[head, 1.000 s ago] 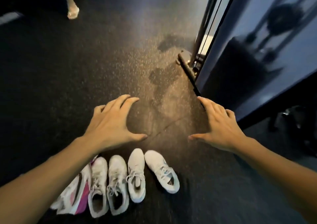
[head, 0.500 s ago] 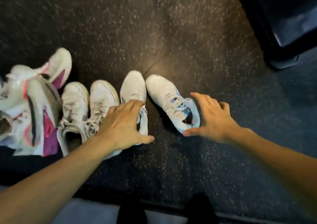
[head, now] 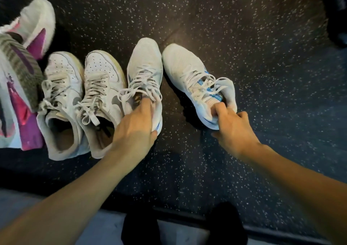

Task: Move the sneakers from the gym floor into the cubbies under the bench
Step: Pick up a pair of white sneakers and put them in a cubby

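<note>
A pair of white sneakers with blue trim stands on the dark speckled floor. My left hand (head: 137, 130) grips the heel collar of the left one (head: 145, 66), fingers tucked inside its opening. My right hand (head: 233, 130) grips the heel of the right one (head: 189, 70), which is angled to the right, fingers hooked inside. Both shoes still rest on the floor. To their left stand two more white lace-up sneakers (head: 102, 87) (head: 62, 94), side by side and untouched.
A white and pink pair of shoes (head: 24, 60) lies heaped at the far left. A dark object (head: 338, 19) sits at the upper right corner. A pale surface (head: 184, 233) and a dark foot (head: 140, 228) show along the bottom edge.
The view has tipped down onto the shoes. Both hands have dropped from open above the blue-trimmed pair to gripping one heel each.
</note>
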The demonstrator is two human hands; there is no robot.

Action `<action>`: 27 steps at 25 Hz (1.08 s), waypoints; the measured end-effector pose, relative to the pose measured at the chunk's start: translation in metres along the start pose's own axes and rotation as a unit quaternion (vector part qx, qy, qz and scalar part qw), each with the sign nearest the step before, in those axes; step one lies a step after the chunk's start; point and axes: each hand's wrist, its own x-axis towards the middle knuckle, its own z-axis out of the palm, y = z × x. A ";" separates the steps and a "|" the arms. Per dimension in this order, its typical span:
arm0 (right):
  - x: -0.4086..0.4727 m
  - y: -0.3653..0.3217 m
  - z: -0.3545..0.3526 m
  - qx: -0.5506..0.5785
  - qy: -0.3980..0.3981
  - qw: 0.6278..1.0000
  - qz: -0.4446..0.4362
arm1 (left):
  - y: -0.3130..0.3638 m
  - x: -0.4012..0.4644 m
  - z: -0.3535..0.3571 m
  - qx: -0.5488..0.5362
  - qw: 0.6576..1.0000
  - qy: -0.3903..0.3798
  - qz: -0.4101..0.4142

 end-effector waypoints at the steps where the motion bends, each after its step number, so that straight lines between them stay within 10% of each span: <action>1: 0.002 0.001 0.000 -0.005 0.005 1.000 0.007 | -0.003 -0.002 0.004 0.019 1.000 0.008 0.019; 6: 0.007 0.001 -0.003 -0.039 -0.031 0.999 0.002 | -0.009 -0.001 0.012 0.208 0.977 -0.013 0.035; 12: 0.003 -0.008 -0.018 -0.070 -0.029 0.997 0.010 | -0.005 0.005 -0.001 0.195 0.977 -0.073 0.037; 27: -0.094 -0.085 -0.327 -0.058 0.197 0.978 -0.034 | 0.108 -0.033 -0.318 0.120 0.952 0.221 0.173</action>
